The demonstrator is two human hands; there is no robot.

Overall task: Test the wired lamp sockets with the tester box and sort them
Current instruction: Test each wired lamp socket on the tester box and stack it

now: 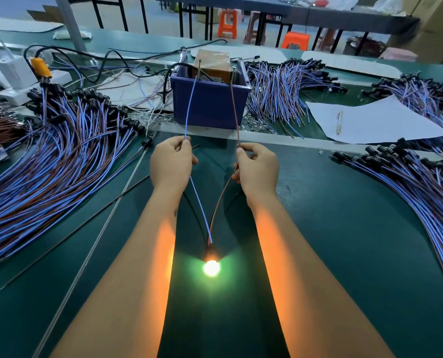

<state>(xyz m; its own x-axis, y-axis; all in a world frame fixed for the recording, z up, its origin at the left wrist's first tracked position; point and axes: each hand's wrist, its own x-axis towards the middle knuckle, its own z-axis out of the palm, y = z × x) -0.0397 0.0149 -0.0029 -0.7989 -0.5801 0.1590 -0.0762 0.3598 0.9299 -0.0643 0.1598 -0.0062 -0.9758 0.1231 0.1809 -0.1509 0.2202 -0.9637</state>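
Blue plastic tester bin [210, 104] stands on the green worktable [344, 228]. Left of it, a heap of blue-and-brown wired sockets [60, 156]; right, white paper sheet [370, 120] bearing a pen [339, 122]; before it, the lit bulb socket [211, 264].

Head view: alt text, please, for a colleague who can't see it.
A lit bulb glows between the forearms while the left hand pinches its blue wire and the right hand its brown wire, both reaching the tester box.

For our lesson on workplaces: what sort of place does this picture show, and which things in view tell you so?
Most likely a factory assembly bench. Large piles of wired sockets cover the green worktable, a blue tester box stands in the middle, and plastic stools wait by more benches behind.
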